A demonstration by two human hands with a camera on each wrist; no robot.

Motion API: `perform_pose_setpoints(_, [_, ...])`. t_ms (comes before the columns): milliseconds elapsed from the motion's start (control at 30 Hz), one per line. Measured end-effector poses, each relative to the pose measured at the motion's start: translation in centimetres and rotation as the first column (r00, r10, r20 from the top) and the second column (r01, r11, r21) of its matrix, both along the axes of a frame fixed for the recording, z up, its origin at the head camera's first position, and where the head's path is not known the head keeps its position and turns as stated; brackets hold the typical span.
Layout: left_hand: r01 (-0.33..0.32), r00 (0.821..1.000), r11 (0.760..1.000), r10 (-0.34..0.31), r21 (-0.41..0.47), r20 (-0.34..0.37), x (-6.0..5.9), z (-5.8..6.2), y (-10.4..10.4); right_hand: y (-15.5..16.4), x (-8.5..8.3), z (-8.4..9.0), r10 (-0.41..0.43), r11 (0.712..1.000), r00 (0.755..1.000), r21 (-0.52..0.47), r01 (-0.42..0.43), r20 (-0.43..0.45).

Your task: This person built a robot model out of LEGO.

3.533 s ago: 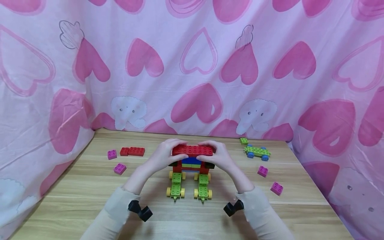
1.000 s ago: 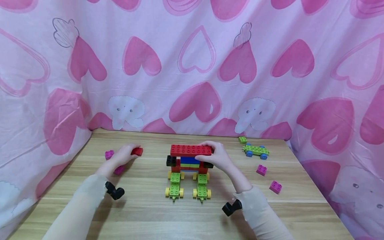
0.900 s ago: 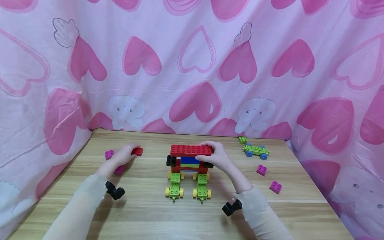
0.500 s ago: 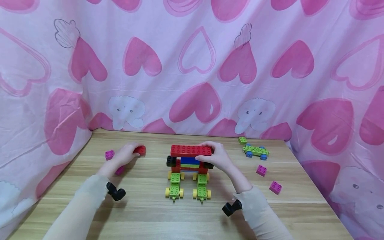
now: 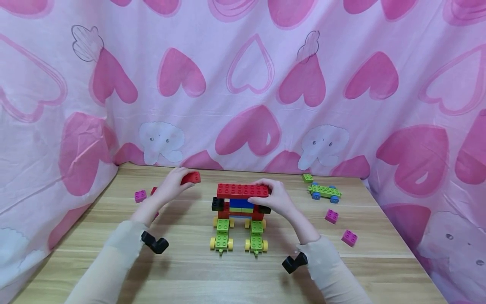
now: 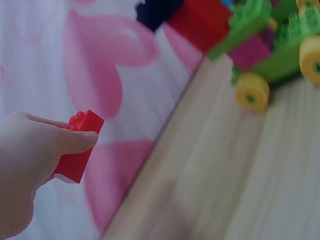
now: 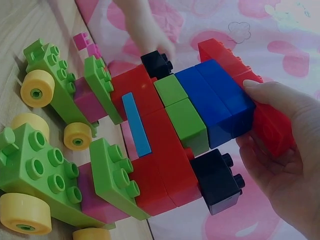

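My left hand [image 5: 172, 186] pinches a red toy brick [image 5: 193, 177] between thumb and fingers, raised above the table at the back left. In the left wrist view the thumb lies across this brick's side. At the centre stands a toy brick build [image 7: 155, 175] on two green bases with yellow wheels [image 5: 221, 242]. It has red, green and blue bricks [image 7: 215, 95] stacked in its middle and a black brick [image 7: 217, 180] sticking out at each side. My right hand [image 5: 279, 202] grips the right end of the long red top layer [image 5: 237, 190], thumb in front.
A magenta brick [image 5: 140, 196] and a red brick [image 5: 153, 191] lie left, another magenta one mostly hidden under the left wrist. Right of the build are a green base with blue wheels [image 5: 324, 191], a green brick [image 5: 307, 178] and two magenta bricks [image 5: 349, 237]. A pink curtain [image 5: 250, 131] backs the table.
My left hand left the build's top, took the red brick from the left of the table, and has lifted it up and rightward. My right hand stays on the build.
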State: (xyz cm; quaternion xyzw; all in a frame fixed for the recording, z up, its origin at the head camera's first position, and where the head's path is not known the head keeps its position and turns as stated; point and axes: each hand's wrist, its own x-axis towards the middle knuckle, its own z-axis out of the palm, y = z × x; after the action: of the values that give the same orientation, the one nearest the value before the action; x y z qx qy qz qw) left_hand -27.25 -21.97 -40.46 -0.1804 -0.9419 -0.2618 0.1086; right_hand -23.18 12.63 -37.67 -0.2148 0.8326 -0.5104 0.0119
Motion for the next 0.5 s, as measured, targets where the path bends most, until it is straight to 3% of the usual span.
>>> perform_pose_setpoints(500, [0.12,0.981,0.987,-0.101,0.106,-0.168,2.7,6.2,6.0,0.1,0.2,0.3,0.003,1.0,1.0,0.014,-0.002,-0.017])
